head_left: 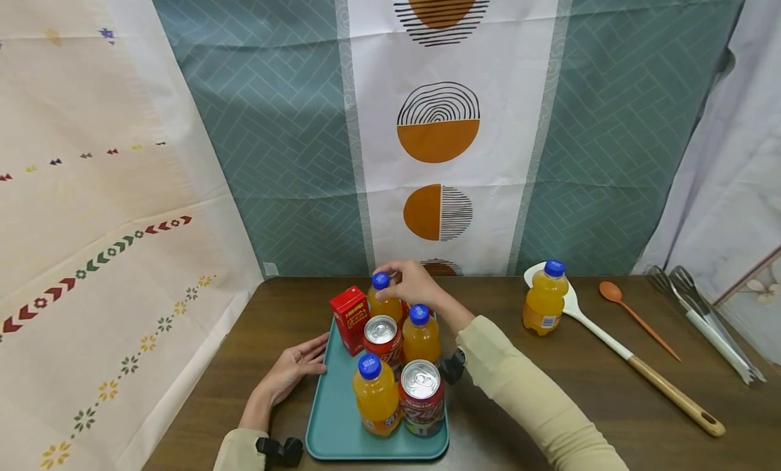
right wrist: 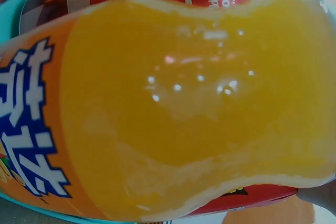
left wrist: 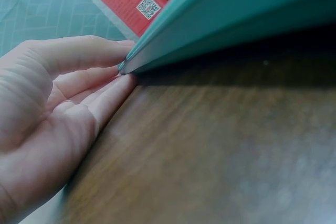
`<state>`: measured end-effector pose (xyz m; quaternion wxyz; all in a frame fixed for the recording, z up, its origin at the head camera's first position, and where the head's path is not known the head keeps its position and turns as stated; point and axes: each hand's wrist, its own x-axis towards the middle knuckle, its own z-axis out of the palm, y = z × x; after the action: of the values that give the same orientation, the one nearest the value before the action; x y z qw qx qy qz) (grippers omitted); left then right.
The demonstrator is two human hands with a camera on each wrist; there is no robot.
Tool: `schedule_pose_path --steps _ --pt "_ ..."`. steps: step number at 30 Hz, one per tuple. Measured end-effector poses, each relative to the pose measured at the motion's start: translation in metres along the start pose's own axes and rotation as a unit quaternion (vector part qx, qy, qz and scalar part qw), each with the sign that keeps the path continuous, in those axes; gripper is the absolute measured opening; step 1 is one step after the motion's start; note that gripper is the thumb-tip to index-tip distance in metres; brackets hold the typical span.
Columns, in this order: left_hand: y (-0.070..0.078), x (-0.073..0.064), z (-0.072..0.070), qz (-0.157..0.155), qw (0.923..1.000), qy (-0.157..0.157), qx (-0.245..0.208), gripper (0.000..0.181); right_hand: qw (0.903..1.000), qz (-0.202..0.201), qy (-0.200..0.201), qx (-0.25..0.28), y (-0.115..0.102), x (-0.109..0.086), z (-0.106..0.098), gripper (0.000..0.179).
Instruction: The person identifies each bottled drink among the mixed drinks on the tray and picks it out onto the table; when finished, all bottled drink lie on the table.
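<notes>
At the back of a teal tray (head_left: pixel 332 423), my right hand (head_left: pixel 415 284) grips an orange soda bottle (head_left: pixel 384 309) near its blue cap, fingers and thumb around the top. My left hand (head_left: pixel 293 369) pinches the tray's left rim; in the left wrist view the thumb lies above the rim and the other fingertips below. Also on the tray are a red drink carton (head_left: pixel 350 320), a red can (head_left: pixel 382 337), a second can (head_left: pixel 421 398) and two more orange soda bottles, a middle bottle (head_left: pixel 421 339) and a front bottle (head_left: pixel 376 400). One bottle (right wrist: pixel 184 103) fills the right wrist view.
Right of the tray, another orange soda bottle (head_left: pixel 545 298) stands in front of a white ladle (head_left: pixel 601 325) with a wooden handle. Farther right lie an orange spoon (head_left: pixel 637 316) and metal whisk-like utensils (head_left: pixel 710 329). A patterned curtain (head_left: pixel 293 152) hangs behind the wooden table (head_left: pixel 244 329).
</notes>
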<state>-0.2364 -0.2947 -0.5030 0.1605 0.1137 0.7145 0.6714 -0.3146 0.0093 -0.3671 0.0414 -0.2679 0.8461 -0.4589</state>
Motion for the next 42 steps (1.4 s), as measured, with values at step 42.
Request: schedule_pose_path --steps 42 --pt "0.000 0.002 0.000 -0.002 0.9997 -0.009 -0.024 0.077 0.9748 -0.046 0.155 0.154 -0.062 0.000 -0.062 0.039"
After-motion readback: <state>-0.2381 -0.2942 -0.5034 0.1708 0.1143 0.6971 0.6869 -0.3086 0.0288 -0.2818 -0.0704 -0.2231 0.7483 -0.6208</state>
